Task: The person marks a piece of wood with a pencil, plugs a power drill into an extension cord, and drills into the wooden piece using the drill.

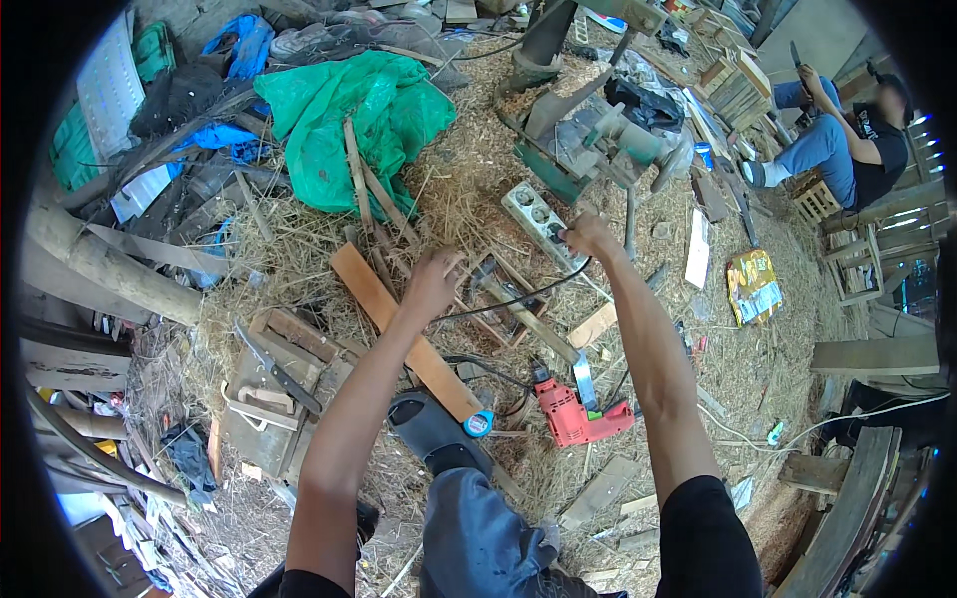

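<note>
My right hand point(593, 239) is closed on a black plug point(559, 234) at the near end of a white power strip point(533, 214). A black cable point(518, 299) sags from there toward my left wrist. My left hand point(434, 284) hovers over the straw beside a flat wooden plank point(399, 329); its fingers are curled, and what they hold, if anything, is hidden. Between my forearms lies a red power drill point(573, 409) on its side. A blue round tape measure point(478, 424) rests at the plank's near end. A wooden-handled tool point(528, 319) lies across a small open wooden box point(493, 299).
A green machine point(598, 149) stands beyond the power strip. Green sheeting point(359, 120) lies at the far left. A knife point(279, 369) rests on a wooden box point(264, 429). A yellow bag point(753, 287) lies to the right. A seated person point(847, 149) holds a blade at the far right.
</note>
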Motion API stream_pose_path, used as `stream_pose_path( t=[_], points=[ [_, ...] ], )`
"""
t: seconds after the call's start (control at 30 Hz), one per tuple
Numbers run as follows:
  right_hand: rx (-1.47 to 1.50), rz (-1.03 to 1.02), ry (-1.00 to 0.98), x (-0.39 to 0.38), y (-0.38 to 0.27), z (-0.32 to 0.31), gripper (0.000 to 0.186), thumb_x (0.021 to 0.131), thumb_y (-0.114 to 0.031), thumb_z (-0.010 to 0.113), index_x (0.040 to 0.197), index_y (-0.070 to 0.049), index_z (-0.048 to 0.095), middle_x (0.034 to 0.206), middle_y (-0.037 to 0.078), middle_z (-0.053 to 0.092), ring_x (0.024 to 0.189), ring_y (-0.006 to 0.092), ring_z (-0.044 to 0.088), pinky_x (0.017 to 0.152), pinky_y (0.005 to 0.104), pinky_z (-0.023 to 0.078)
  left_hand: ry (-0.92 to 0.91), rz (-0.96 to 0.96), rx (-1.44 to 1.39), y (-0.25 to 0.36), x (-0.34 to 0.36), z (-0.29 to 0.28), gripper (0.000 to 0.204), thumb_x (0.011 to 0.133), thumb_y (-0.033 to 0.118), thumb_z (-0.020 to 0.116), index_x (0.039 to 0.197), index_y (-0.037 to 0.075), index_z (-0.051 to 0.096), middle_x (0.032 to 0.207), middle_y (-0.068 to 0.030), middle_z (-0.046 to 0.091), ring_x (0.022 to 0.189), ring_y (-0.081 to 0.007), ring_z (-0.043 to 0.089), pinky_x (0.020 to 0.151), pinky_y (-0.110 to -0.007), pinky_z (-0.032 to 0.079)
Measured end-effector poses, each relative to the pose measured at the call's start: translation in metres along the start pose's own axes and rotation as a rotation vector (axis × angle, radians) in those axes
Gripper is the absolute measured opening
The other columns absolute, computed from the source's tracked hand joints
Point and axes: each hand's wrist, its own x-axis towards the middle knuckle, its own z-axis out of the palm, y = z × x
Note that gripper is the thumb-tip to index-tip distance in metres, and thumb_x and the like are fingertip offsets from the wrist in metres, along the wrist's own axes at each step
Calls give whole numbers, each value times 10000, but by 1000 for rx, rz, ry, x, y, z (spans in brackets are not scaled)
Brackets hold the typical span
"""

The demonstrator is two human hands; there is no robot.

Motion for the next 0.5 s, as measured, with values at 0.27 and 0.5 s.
stream_pose_path(
  t=[0.27, 0.5],
  points=[
    [-475, -75, 40, 35, 12, -4, 291, 761, -284, 573, 842, -47, 721, 908, 158, 694, 903, 318, 665, 772, 402, 529, -84, 384, 118, 68, 22, 56, 368, 803, 59, 591, 1161, -20, 562, 1126, -201, 585, 1050, -361, 554, 899, -429, 445],
    [-347, 79, 267, 20, -14, 18, 253, 744, -190, 571, 819, 12, 704, 904, 249, 672, 928, 313, 667, 808, 400, 535, -108, 214, -256, 77, 26, 82, 243, 820, 58, 565, 1046, 6, 633, 780, -167, 663, 708, -332, 646, 714, -419, 507]
  ],
)
